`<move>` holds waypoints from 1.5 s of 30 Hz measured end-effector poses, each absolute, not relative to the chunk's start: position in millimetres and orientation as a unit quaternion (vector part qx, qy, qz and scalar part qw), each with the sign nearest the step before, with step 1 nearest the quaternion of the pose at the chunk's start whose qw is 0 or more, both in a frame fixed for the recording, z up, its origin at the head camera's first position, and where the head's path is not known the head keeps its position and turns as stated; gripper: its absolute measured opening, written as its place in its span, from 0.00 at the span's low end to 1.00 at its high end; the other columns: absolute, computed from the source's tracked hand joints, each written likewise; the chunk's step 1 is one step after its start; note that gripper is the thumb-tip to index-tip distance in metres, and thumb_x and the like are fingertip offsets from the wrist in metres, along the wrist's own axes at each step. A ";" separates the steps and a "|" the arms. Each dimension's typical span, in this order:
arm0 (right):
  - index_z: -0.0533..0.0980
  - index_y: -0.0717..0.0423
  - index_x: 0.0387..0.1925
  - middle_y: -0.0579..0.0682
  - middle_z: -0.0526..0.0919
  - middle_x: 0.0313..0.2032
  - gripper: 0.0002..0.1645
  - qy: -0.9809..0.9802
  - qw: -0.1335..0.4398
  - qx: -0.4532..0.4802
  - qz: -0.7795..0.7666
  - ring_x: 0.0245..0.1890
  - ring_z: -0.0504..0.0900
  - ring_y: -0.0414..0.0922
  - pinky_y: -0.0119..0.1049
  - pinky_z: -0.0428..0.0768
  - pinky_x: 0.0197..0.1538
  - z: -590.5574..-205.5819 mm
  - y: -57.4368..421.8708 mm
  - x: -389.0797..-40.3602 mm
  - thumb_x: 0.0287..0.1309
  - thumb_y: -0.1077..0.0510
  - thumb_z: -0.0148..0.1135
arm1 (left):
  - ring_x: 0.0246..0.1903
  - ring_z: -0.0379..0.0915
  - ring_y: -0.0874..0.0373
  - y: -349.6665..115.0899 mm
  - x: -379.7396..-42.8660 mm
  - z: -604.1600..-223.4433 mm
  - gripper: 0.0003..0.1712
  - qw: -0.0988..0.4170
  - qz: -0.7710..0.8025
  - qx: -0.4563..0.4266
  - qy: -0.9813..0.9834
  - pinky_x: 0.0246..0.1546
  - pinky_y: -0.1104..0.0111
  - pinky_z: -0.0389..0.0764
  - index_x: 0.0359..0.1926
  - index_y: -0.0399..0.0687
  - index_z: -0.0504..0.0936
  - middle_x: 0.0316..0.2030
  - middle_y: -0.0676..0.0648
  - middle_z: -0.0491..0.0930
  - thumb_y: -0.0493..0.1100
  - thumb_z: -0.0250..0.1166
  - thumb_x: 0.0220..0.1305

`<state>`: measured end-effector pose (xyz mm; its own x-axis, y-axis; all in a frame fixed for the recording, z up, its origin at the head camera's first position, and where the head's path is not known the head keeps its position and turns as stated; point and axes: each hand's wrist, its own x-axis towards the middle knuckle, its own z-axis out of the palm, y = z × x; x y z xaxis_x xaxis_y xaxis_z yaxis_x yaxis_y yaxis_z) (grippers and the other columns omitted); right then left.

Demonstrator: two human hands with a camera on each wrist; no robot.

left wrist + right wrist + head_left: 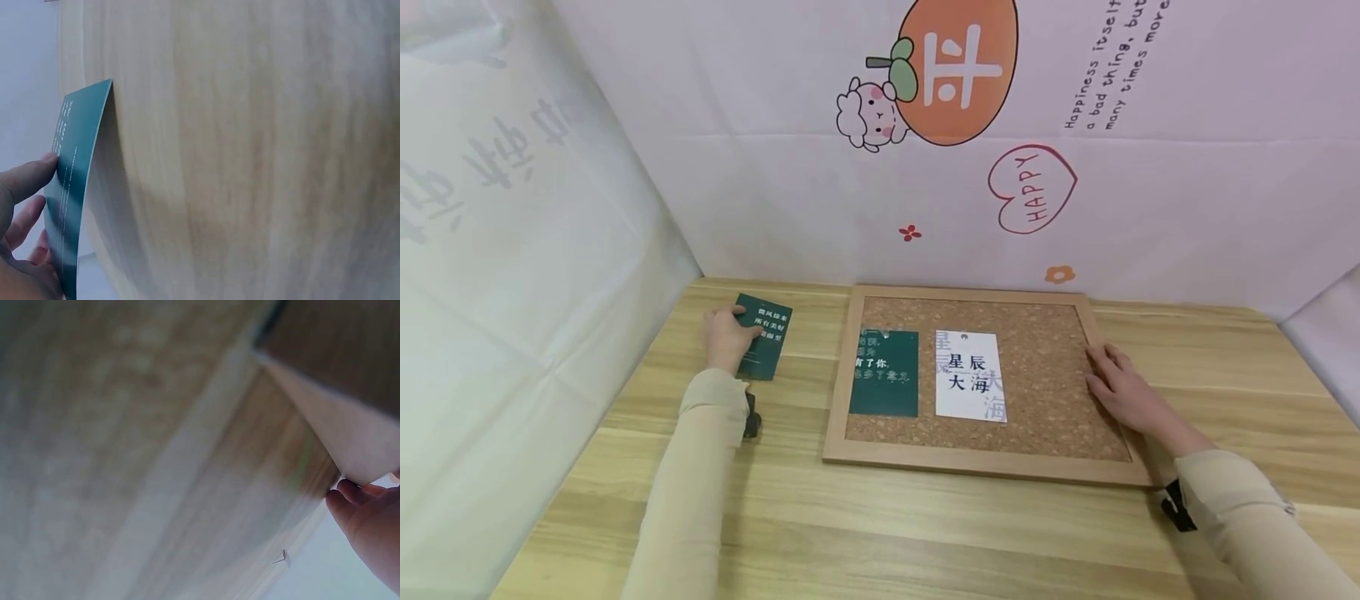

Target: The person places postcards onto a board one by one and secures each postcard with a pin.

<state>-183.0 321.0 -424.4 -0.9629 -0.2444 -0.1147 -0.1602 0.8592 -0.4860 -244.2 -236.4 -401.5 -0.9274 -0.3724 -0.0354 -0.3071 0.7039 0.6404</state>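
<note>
At the table's left, my left hand (726, 337) pinches a dark green card (767, 354) with white writing. In the left wrist view the card (78, 162) is tilted up from the wood, with the thumb on its printed face and the fingers behind. A wood-framed corkboard (1052, 367) lies on the table. Another green card (886, 392) and a white card (966, 404) are on its left half, side by side. My right hand (1127, 392) holds the board's right frame edge; in the right wrist view the fingers (344, 503) touch the frame's side.
A pushpin (284, 556) lies on the table near the right hand. The wood-grain table (925, 533) extends in front of the board. A printed white sheet (760, 183) hangs behind it, and another sheet (512, 333) borders the left side.
</note>
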 end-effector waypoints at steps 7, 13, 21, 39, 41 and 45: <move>0.42 0.71 0.72 0.83 0.37 0.67 0.36 0.961 0.089 -0.107 -0.240 0.62 0.48 0.82 0.74 0.56 0.58 -424.0 321.4 -181.8 0.75 0.52 0.36 | 0.63 0.61 0.38 -232.4 -247.8 -396.4 0.26 0.058 -0.372 0.179 -0.909 0.64 0.52 0.67 0.62 0.33 0.70 0.64 0.29 0.63 0.40 0.58 0.67; 0.41 0.71 0.72 0.83 0.37 0.67 0.36 0.961 0.090 -0.107 -0.239 0.62 0.48 0.82 0.74 0.56 0.58 -423.2 321.2 -181.5 0.75 0.52 0.36 | 0.67 0.62 0.41 -223.0 -254.9 -390.3 0.25 0.070 -0.409 0.172 -0.894 0.67 0.53 0.66 0.63 0.34 0.69 0.65 0.33 0.67 0.40 0.57 0.68; 0.41 0.70 0.72 0.82 0.36 0.68 0.37 0.959 0.095 -0.107 -0.246 0.64 0.46 0.80 0.74 0.55 0.59 -422.8 322.3 -181.6 0.75 0.51 0.35 | 0.68 0.60 0.42 -191.2 -260.1 -375.3 0.23 0.074 -0.470 0.143 -0.868 0.68 0.53 0.64 0.64 0.34 0.68 0.67 0.33 0.64 0.37 0.50 0.70; 0.42 0.70 0.72 0.81 0.35 0.68 0.32 0.950 0.101 -0.122 -0.268 0.66 0.41 0.79 0.74 0.52 0.61 -424.1 327.1 -183.6 0.74 0.57 0.29 | 0.57 0.67 0.46 -94.4 -255.9 -358.4 0.22 0.015 -0.585 0.111 -0.803 0.57 0.59 0.71 0.61 0.36 0.71 0.67 0.38 0.65 0.35 0.42 0.72; 0.41 0.70 0.72 0.81 0.34 0.68 0.32 0.950 0.102 -0.122 -0.268 0.66 0.41 0.79 0.74 0.52 0.61 -424.0 327.6 -183.3 0.74 0.57 0.28 | 0.52 0.68 0.49 -80.9 -254.2 -357.6 0.22 0.004 -0.575 0.103 -0.811 0.51 0.62 0.71 0.61 0.39 0.73 0.66 0.39 0.67 0.35 0.41 0.72; 0.41 0.70 0.72 0.81 0.34 0.68 0.32 0.950 0.104 -0.121 -0.267 0.66 0.42 0.79 0.74 0.53 0.60 -423.1 327.7 -182.8 0.74 0.57 0.29 | 0.36 0.66 0.54 -55.5 -249.9 -356.5 0.22 -0.009 -0.549 0.080 -0.832 0.36 0.68 0.67 0.59 0.42 0.75 0.63 0.41 0.71 0.35 0.42 0.71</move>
<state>-182.8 327.7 -423.1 -0.9494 -0.2849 -0.1325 -0.1742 0.8283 -0.5325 -249.9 -55.5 -356.5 -0.9872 -0.1228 -0.1017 -0.1418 0.3841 0.9123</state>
